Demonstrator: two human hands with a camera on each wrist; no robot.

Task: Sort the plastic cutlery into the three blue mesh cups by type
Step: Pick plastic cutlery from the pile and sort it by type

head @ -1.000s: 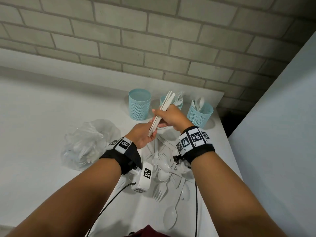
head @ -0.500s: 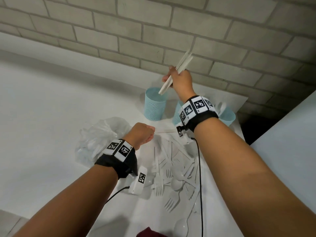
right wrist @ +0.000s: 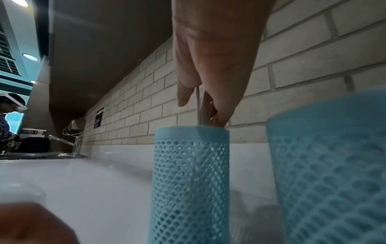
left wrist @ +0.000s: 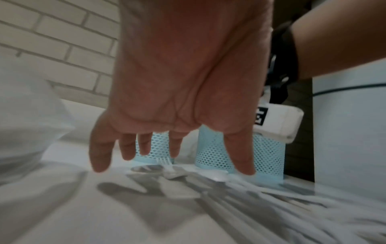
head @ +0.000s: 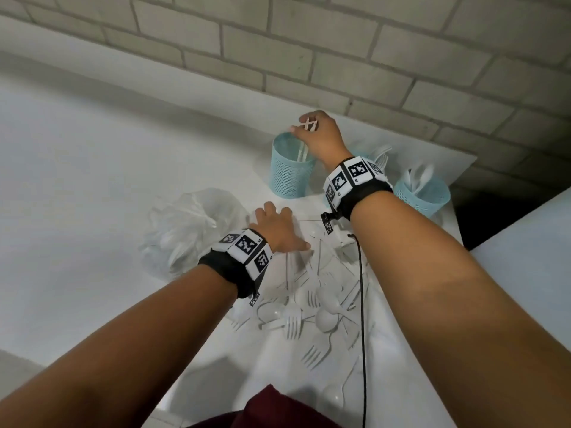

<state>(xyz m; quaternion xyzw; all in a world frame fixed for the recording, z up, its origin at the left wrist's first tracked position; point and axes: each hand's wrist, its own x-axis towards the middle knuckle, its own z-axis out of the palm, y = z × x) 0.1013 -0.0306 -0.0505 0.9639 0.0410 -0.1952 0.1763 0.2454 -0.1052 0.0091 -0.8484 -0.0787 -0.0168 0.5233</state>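
A bundle of knives (head: 304, 143) is gripped by the right hand (head: 321, 135) and stands inside the left cup (head: 289, 171); the left hand (head: 275, 230) is held spread, fingers straight, over the loose cutlery (head: 321, 301) on the counter (head: 77, 180). Forks and spoons are seen in the other two cups.

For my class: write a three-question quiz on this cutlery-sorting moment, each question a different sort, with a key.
1. True or false: the right hand holds a bundle of knives whose lower ends are inside the left cup.
2. Multiple choice: the left hand is (A) gripping a fork, (B) spread open over the loose cutlery, (C) inside a cup.
3. Fill in: beside the left hand, on its outer side, lies a crumpled clear plastic ____.

Key: 1 true; 2 B; 3 bag.
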